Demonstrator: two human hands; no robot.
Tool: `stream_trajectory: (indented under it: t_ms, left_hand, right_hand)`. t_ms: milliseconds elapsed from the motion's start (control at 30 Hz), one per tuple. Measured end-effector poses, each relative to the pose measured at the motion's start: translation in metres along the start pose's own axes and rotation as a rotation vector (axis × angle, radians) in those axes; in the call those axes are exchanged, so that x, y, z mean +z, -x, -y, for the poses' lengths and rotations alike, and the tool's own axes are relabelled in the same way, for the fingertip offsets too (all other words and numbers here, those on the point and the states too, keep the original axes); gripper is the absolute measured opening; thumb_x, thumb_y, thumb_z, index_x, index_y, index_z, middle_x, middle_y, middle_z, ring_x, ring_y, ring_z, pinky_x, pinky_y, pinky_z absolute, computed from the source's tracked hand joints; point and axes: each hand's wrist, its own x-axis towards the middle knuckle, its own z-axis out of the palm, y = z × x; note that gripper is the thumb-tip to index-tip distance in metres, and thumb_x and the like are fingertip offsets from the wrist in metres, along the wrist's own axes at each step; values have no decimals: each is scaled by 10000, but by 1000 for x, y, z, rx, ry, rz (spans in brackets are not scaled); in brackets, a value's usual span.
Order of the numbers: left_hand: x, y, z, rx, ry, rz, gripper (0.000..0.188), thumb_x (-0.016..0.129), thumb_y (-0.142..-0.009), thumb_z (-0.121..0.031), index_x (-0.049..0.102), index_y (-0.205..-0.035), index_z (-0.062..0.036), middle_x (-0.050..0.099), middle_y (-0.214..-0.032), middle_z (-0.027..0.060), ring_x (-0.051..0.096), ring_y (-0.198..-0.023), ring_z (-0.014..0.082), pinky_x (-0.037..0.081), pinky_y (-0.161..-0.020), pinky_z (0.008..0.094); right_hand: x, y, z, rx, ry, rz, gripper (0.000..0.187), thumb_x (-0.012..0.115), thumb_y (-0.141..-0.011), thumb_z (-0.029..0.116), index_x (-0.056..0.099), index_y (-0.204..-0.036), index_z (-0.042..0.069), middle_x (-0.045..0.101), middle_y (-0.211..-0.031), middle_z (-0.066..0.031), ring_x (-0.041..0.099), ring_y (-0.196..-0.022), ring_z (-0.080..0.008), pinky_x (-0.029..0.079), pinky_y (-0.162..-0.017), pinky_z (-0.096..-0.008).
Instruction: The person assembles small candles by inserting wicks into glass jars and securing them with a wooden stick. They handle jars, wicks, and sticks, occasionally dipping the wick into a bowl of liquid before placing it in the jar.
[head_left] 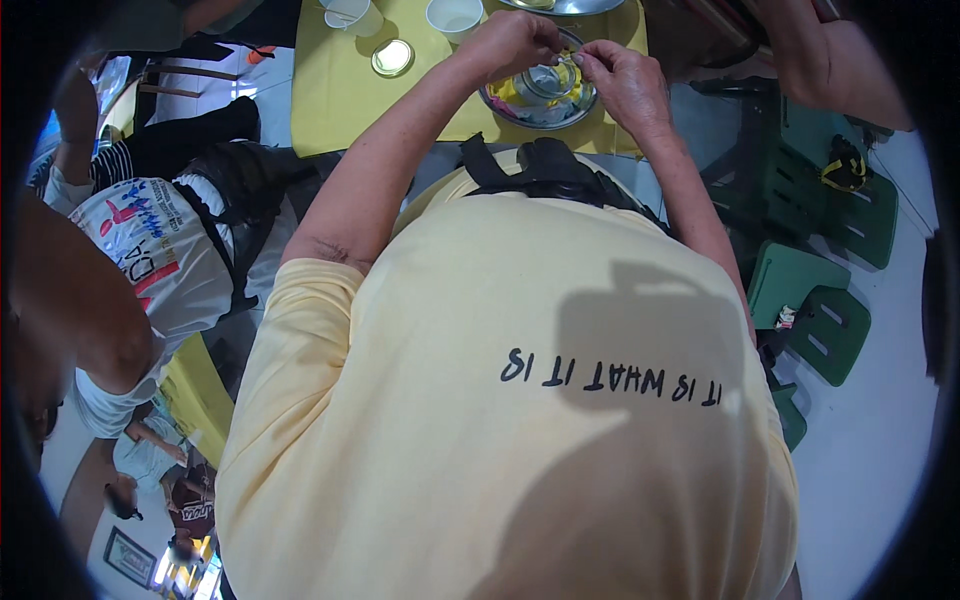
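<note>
My left hand point(510, 42) and my right hand point(625, 82) meet over a round metal plate point(500, 103) on a table with a yellow cloth point(335, 95). A clear glass jar point(545, 80) stands in the plate among yellow and pale scraps. The fingertips of both hands pinch a small thin thing above the jar; it is too small to tell what it is. My pale yellow shirt fills the lower picture.
A gold jar lid point(392, 58) and two white cups point(453, 17) lie on the cloth. Another person in a white printed shirt point(165, 255) sits at left. Another person's arm point(840, 60) reaches in at top right. Green plastic chairs point(825, 330) stand at right.
</note>
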Motion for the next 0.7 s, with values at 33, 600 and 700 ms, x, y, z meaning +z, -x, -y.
stream_trajectory:
  t_ms: [33, 600, 700]
  left_hand:
    - [-1, 0, 0, 6, -25, 6, 226, 693, -807, -126, 688, -1026, -74, 712, -924, 80, 671, -823, 167, 521, -786, 305]
    - [1, 4, 12, -43, -134, -33, 204, 668, -815, -145, 684, -1005, -72, 702, -938, 99, 683, -863, 213, 526, -789, 329]
    - [1, 5, 14, -68, -46, -11, 211, 674, -813, -135, 685, -1013, -69, 703, -955, 97, 685, -868, 206, 527, -793, 322]
  right_hand:
    - [1, 0, -1, 6, -6, -1, 249, 645, -863, 327, 712, -981, 118, 696, -825, -132, 677, -771, -313, 535, -726, -401]
    - [14, -1, -10, 12, -31, 16, 222, 634, -864, 311, 709, -969, 130, 688, -800, -135, 664, -750, -335, 527, -706, -427]
    - [13, 0, -11, 25, -50, 28, 219, 632, -864, 312, 709, -966, 134, 688, -800, -129, 663, -750, -336, 527, -707, -431]
